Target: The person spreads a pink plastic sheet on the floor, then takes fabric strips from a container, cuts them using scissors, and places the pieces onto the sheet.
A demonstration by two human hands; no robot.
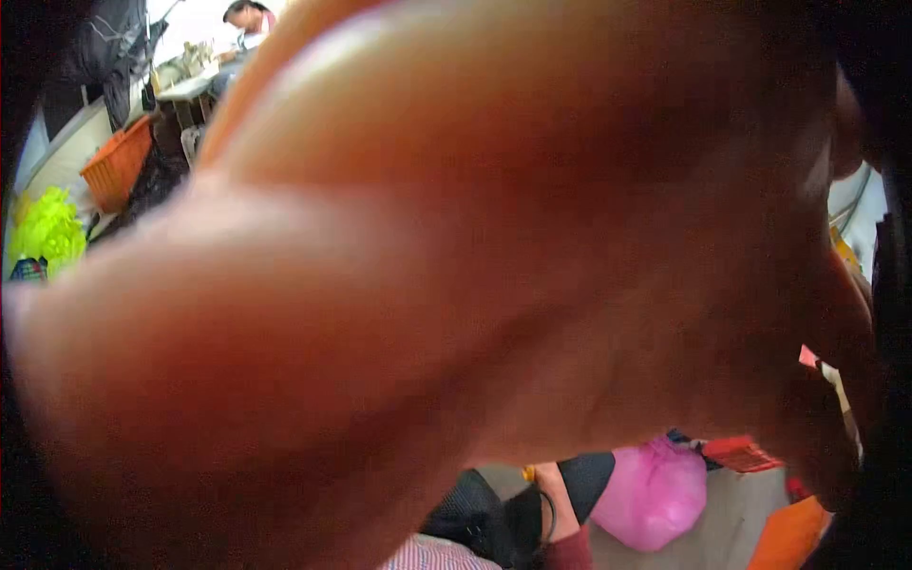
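Note:
A hand very close to the lens, seemingly my left hand [456,256], fills most of the head view. It is badly blurred, and I cannot make out how its fingers are bent or whether they hold anything. Below it, a bare forearm [559,503] comes out of a dark red sleeve [570,549], apparently my right arm. Its hand is mostly hidden behind the blurred one, near a small yellow thing [529,472]. Beside that arm are dark clothing [480,513] and a striped cloth [439,555].
A pink plastic bag [655,499] stands on the floor, near a red crate [743,454] and an orange object [788,537]. At upper left are an orange basket [119,166], bright yellow-green material [47,233] and a person [249,17] at a work table [187,87].

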